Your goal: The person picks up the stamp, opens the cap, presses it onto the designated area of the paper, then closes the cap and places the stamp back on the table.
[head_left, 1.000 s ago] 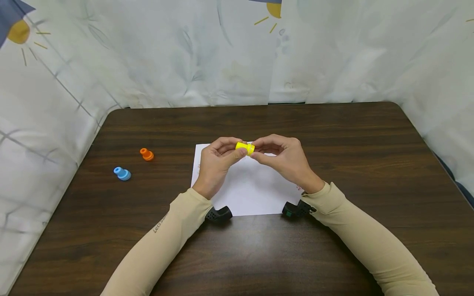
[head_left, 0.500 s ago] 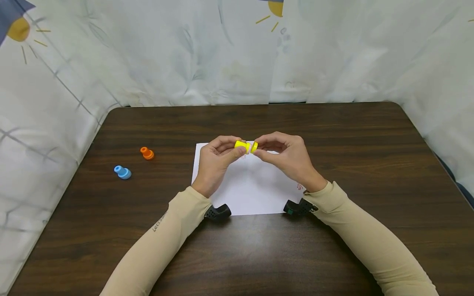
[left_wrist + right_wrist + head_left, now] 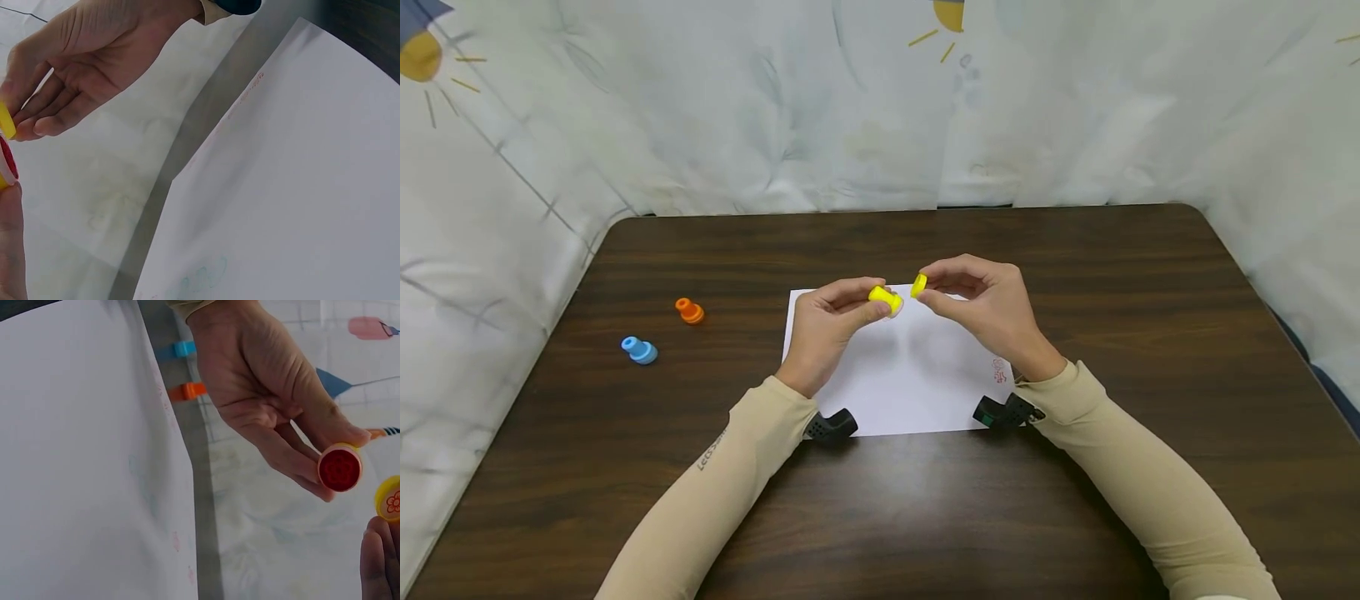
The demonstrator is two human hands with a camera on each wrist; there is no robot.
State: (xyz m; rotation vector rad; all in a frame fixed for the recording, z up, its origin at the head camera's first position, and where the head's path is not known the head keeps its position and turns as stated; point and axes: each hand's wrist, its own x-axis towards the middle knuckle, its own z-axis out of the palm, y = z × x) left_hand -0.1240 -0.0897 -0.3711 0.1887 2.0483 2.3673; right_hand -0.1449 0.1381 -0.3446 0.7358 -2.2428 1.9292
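My left hand [image 3: 827, 329] pinches a yellow stamp [image 3: 885, 298] between thumb and fingers above the paper. In the right wrist view its red inked face [image 3: 340, 469] shows, with a flower pattern. Opposite it, my right hand [image 3: 985, 308] pinches the stamp's yellow cap [image 3: 919, 286] by its rim. A small gap parts cap and stamp. A red flower picture marks the cap [image 3: 390, 500] in the right wrist view. Beneath both hands lies a white sheet of paper [image 3: 917, 383] with red prints near its edges and a faint green print [image 3: 203, 278].
An orange stamp [image 3: 689, 311] and a light blue stamp [image 3: 639, 350] rest on the dark wooden table [image 3: 625, 442], left of the paper. A pale patterned curtain [image 3: 737, 108] stands behind the table and at its sides.
The cap has come off the yellow stamp. My right hand has moved it up and to the right, while the left hand has shifted slightly left with the stamp.
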